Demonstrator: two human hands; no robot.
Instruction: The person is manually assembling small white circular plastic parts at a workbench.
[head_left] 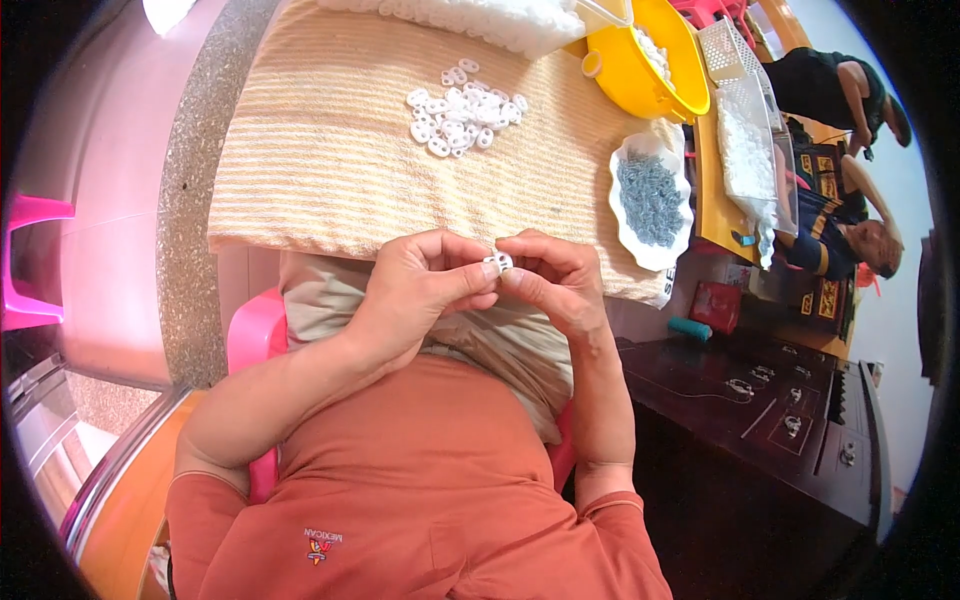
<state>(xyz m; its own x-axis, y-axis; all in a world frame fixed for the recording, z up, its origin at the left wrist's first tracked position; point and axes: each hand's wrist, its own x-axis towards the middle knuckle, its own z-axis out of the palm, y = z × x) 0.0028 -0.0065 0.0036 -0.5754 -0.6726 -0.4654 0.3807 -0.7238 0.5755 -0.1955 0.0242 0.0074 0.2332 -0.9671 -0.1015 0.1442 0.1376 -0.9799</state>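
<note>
Close in front of my body, at the near edge of the cloth-covered table, both hands meet around one small white plastic piece. My left hand pinches it from the left with thumb and fingers. From the other side, my right hand grips it too, thumb below and index finger above. The piece is oval with holes, and the fingertips cover part of it. Beyond the hands lies a loose pile of similar white pieces. A scalloped white tray of small grey-blue parts sits right of my right hand.
A yellow basin with white pieces stands at the far right, near a clear container of white parts. Farther right are a white-filled plastic bin and two other people. A pink stool stands at left.
</note>
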